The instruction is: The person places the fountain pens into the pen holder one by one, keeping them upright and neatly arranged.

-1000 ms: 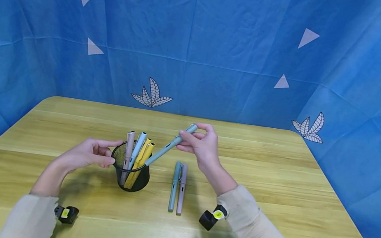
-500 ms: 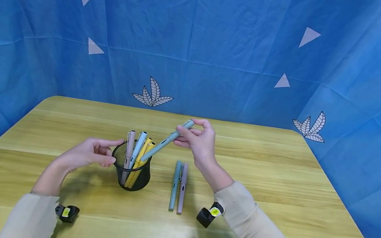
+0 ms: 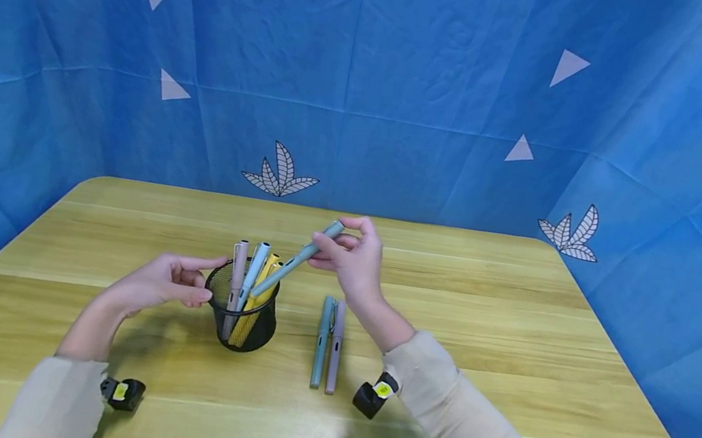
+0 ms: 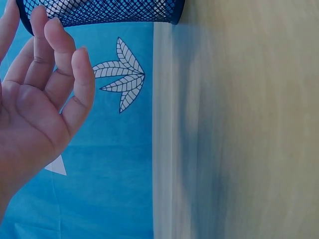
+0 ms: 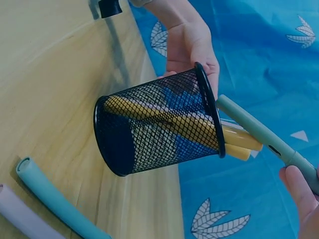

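Pen (image 3: pixel 298 260) in grey-green slants down from the right hand (image 3: pixel 351 259), its lower end at the rim of the black mesh cup (image 3: pixel 241 315); whether the tip is already inside cannot be told. The hand pinches the pen's upper end between thumb and fingertips, wrist bent, forearm rising from the lower right in a beige sleeve (image 3: pixel 469 429). The wrist view shows the same pen (image 5: pixel 264 137) crossing just above the cup's rim (image 5: pixel 207 107).

Left hand (image 3: pixel 165 280) rests just beside the cup on its left, palm turned toward it, fingers loosely spread and holding nothing; its fingertips (image 4: pixel 60 42) lie close to the mesh, contact unclear.

Four pens stand in the cup: one pinkish (image 3: pixel 236 274), one pale blue (image 3: pixel 254 270), two yellow (image 3: pixel 262 289). Two more lie side by side on the wooden table (image 3: pixel 511 336) just right of the cup, one grey-green (image 3: pixel 322 341), one mauve (image 3: pixel 335 347). That makes seven pens and one cup. Blue patterned cloth (image 3: pixel 373 77) hangs behind.
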Demonstrator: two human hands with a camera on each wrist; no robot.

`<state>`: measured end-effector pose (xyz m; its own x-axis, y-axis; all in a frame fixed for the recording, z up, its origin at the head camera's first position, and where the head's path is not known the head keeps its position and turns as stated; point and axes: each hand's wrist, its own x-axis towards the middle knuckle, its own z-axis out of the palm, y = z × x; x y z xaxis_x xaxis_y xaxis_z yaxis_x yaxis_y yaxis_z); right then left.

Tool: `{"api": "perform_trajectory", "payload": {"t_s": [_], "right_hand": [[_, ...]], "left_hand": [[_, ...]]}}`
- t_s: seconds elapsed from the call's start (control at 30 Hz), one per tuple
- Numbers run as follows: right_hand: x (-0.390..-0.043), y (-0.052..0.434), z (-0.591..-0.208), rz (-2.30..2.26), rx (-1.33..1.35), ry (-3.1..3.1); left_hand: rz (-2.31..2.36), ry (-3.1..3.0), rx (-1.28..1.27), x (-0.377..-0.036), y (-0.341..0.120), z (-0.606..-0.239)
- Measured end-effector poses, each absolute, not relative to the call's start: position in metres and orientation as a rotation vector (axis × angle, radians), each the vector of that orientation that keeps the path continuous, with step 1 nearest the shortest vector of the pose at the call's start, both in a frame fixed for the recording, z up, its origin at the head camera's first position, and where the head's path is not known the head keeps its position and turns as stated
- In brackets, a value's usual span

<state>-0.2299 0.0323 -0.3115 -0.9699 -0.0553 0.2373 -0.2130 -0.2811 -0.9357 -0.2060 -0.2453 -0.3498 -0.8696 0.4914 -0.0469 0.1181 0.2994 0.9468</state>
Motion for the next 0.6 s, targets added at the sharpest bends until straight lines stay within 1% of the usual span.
{"api": "perform_trajectory", "payload": {"t_s": [0.4,0.6], "right_hand": [[-0.226,0.022,-0.315,2.345,0.447,-1.878],[-0.223,0.019,-0.318,2.236,0.505,-1.957]], "left_hand": [[1.596,2.242,0.564,-0.206,-0.246,-0.351],[1.601,2.239,0.576,-0.206,-0.247,-0.352]]}}
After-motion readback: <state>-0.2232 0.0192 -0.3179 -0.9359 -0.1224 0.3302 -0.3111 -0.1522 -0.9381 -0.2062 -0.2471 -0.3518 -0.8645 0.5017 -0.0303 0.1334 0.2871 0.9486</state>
